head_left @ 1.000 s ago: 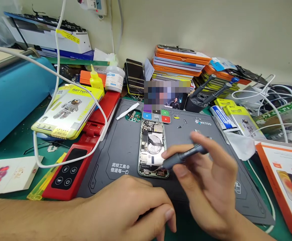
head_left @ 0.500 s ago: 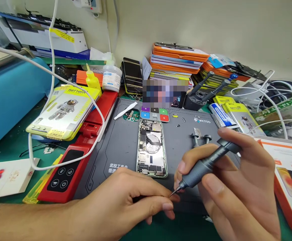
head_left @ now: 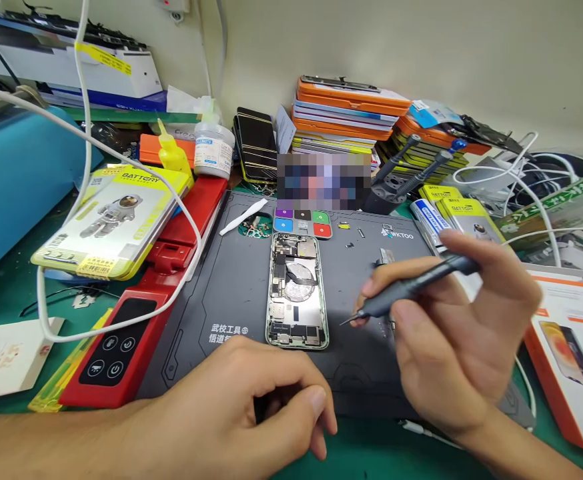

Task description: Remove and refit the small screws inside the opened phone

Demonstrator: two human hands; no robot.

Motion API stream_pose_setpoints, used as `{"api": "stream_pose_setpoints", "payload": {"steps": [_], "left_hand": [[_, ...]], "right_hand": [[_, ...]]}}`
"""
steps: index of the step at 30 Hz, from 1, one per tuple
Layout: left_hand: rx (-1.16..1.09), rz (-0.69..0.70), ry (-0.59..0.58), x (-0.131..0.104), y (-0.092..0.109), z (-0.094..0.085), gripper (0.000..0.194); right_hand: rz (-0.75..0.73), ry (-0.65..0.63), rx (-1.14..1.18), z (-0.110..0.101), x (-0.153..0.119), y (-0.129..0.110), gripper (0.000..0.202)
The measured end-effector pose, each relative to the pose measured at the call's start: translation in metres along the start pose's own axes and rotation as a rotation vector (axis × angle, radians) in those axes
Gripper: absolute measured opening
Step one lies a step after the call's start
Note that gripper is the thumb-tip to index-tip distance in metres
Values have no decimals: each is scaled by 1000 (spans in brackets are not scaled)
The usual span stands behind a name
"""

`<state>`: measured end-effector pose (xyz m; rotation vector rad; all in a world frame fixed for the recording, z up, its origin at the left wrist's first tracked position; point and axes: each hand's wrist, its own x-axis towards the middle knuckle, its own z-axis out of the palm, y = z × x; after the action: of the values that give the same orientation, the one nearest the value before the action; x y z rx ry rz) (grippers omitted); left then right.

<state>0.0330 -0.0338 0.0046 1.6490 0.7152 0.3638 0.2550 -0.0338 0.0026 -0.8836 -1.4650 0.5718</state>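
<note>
My right hand (head_left: 451,333) grips a dark grey precision screwdriver (head_left: 404,291), its thin tip pointing left over the mat, to the right of an opened phone (head_left: 297,293). The phone lies with its inner boards, a round coil and a dark flex cable showing. In front of the phone, my left hand (head_left: 276,407) is curled near the mat's front edge, thumb against the bent forefinger. Whatever it might hold is hidden. Small loose parts (head_left: 350,245) and a magnetic pad with coloured squares (head_left: 303,223) lie beyond the phone.
A grey work mat (head_left: 221,280) covers the green table. On the left are a red device with touch buttons (head_left: 111,347), battery packs (head_left: 116,220) and a looping white cable (head_left: 121,337). A screwdriver stand (head_left: 384,193) is at the back; an orange-white box (head_left: 571,347) stands right.
My right hand has lifted the screwdriver's tip away from my left fingers, up towards the phone's right side. My left hand has shifted slightly left and down. The whole view has shifted a little.
</note>
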Motion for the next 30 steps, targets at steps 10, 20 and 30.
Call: {"api": "stream_pose_setpoints", "payload": {"steps": [10, 20, 30], "left_hand": [[17, 40, -22, -2, -4, 2, 27], [74, 126, -15, -3, -9, -1, 23], [98, 169, -6, -1, -12, -2, 22]], "right_hand": [[-254, -351, -248, -7, -10, 7, 86], [-221, -397, -260, -8, -8, 10, 87], [-245, -389, -277, -8, -9, 12, 85]]}}
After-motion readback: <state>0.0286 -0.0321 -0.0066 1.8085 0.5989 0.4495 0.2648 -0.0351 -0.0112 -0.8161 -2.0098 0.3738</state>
